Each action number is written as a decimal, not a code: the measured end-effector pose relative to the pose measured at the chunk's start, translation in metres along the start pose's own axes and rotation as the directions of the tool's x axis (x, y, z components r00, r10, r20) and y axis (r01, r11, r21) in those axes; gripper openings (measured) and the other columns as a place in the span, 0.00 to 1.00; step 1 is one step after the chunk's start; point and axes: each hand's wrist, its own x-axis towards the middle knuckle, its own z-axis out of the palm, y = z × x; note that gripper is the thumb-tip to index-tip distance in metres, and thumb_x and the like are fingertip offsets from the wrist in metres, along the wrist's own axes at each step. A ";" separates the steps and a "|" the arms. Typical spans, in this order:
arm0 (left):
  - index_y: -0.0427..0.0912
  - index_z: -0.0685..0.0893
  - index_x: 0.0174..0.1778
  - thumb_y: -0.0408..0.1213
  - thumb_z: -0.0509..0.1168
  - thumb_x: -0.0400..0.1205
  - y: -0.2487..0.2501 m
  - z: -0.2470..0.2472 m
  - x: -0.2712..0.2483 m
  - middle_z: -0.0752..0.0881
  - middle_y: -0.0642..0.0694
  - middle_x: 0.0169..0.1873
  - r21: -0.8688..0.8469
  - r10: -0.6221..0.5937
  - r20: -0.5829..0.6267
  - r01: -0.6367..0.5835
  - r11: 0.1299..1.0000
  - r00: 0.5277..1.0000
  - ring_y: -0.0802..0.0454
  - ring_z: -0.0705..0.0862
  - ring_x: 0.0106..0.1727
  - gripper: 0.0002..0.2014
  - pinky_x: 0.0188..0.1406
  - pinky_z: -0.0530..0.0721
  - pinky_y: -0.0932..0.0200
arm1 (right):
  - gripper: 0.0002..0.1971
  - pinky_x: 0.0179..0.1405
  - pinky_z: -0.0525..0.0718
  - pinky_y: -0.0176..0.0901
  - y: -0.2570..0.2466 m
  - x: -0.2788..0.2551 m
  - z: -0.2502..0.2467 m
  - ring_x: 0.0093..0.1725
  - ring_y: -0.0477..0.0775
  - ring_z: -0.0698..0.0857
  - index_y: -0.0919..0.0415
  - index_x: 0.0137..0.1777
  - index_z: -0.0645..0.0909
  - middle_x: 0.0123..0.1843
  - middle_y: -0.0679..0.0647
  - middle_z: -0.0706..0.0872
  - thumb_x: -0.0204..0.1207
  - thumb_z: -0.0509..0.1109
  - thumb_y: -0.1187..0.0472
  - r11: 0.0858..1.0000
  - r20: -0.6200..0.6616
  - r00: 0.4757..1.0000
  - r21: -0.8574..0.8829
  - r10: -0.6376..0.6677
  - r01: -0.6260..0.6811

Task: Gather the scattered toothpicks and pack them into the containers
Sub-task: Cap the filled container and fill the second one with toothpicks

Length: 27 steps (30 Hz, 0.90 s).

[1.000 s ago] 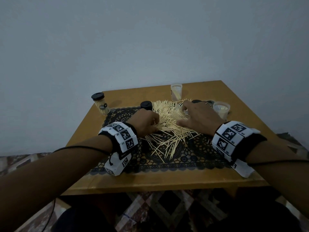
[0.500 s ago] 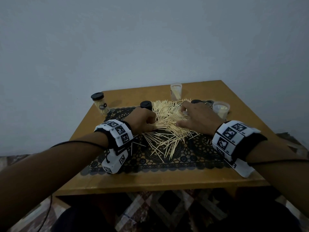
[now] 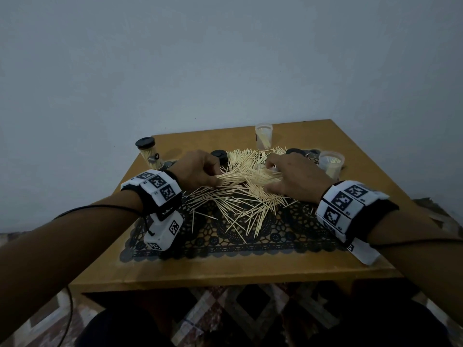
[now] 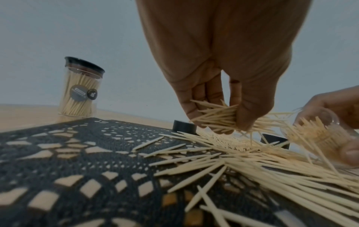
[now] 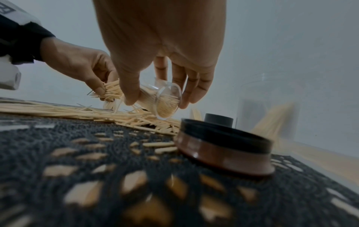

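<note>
Pale wooden toothpicks (image 3: 240, 199) lie scattered in a heap on a black lace mat (image 3: 250, 236). My left hand (image 3: 200, 171) pinches a bundle of toothpicks (image 4: 217, 118) just above the heap. My right hand (image 3: 293, 176) grips a clear jar (image 5: 163, 101), tilted on its side and partly filled with toothpicks, its mouth toward the left hand. The same jar (image 4: 318, 135) shows at the right edge of the left wrist view.
A lidded full jar (image 3: 148, 154) stands at the table's back left. Two open clear jars (image 3: 263, 135) (image 3: 331, 164) stand at the back and back right. Black lids (image 3: 219, 154) (image 5: 227, 145) lie on the mat. The wooden table (image 3: 225, 269) backs onto a grey wall.
My left hand has closed on a bundle and lifted it off the heap toward the right. The right hand has raised the tilted jar slightly.
</note>
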 end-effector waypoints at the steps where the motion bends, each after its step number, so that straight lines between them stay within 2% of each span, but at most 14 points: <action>1: 0.37 0.87 0.38 0.36 0.77 0.73 0.001 -0.001 -0.001 0.84 0.58 0.28 -0.004 0.003 0.000 -0.003 1.000 1.000 0.74 0.79 0.27 0.07 0.27 0.73 0.79 | 0.26 0.46 0.79 0.46 0.000 0.000 0.001 0.52 0.55 0.80 0.55 0.63 0.77 0.56 0.56 0.85 0.70 0.78 0.45 1.000 -0.005 1.000 -0.009 0.000 0.000; 6: 0.36 0.86 0.37 0.35 0.77 0.74 0.001 -0.007 -0.003 0.84 0.55 0.28 -0.071 -0.009 0.032 0.011 0.997 0.999 0.69 0.79 0.26 0.07 0.26 0.74 0.76 | 0.25 0.43 0.74 0.44 0.000 0.001 0.003 0.49 0.55 0.80 0.55 0.61 0.78 0.53 0.55 0.85 0.69 0.78 0.44 1.000 -0.038 0.999 -0.021 -0.020 0.019; 11: 0.40 0.87 0.38 0.38 0.76 0.75 0.017 -0.005 -0.002 0.84 0.58 0.29 0.005 0.025 0.069 -0.025 1.000 0.997 0.73 0.79 0.27 0.06 0.28 0.73 0.78 | 0.26 0.50 0.80 0.47 -0.004 0.000 0.001 0.54 0.56 0.81 0.55 0.62 0.79 0.54 0.56 0.86 0.69 0.79 0.44 0.998 0.003 0.998 0.019 -0.056 0.056; 15: 0.38 0.87 0.38 0.36 0.77 0.74 0.026 0.005 0.005 0.87 0.50 0.32 -0.021 0.089 0.105 -0.087 0.996 0.991 0.66 0.79 0.28 0.07 0.30 0.77 0.71 | 0.25 0.48 0.79 0.46 -0.005 0.000 0.001 0.53 0.55 0.82 0.55 0.61 0.78 0.55 0.55 0.86 0.69 0.78 0.44 0.997 0.023 0.997 0.026 -0.073 0.072; 18: 0.38 0.87 0.40 0.35 0.76 0.74 0.030 0.009 0.008 0.88 0.47 0.35 0.002 0.097 0.102 -0.098 0.995 0.990 0.63 0.80 0.30 0.06 0.29 0.75 0.75 | 0.24 0.44 0.78 0.45 -0.004 0.000 0.002 0.51 0.54 0.82 0.55 0.59 0.78 0.53 0.55 0.86 0.69 0.79 0.44 0.996 0.024 0.996 0.024 -0.087 0.087; 21: 0.38 0.88 0.41 0.34 0.76 0.74 0.036 0.010 0.009 0.88 0.48 0.36 0.022 0.125 0.088 -0.127 0.992 0.988 0.60 0.82 0.34 0.05 0.31 0.74 0.76 | 0.25 0.48 0.82 0.48 -0.004 0.000 0.001 0.52 0.56 0.83 0.55 0.59 0.79 0.54 0.55 0.86 0.68 0.79 0.44 0.995 0.024 0.996 0.040 -0.089 0.088; 24: 0.39 0.88 0.43 0.34 0.77 0.73 0.039 0.010 0.012 0.89 0.49 0.38 0.048 0.135 0.066 -0.138 0.989 0.989 0.56 0.85 0.39 0.06 0.36 0.77 0.70 | 0.25 0.50 0.84 0.52 -0.006 -0.001 0.001 0.53 0.56 0.84 0.56 0.61 0.79 0.54 0.56 0.87 0.68 0.79 0.45 0.994 0.031 0.995 0.042 -0.098 0.096; 27: 0.41 0.88 0.43 0.34 0.77 0.72 0.041 0.012 0.014 0.89 0.50 0.39 0.062 0.144 0.068 -0.148 0.987 0.987 0.54 0.87 0.41 0.07 0.42 0.82 0.60 | 0.25 0.51 0.84 0.51 -0.005 -0.002 0.001 0.54 0.56 0.84 0.58 0.62 0.79 0.56 0.57 0.87 0.69 0.79 0.46 0.994 0.028 0.995 0.046 -0.099 0.097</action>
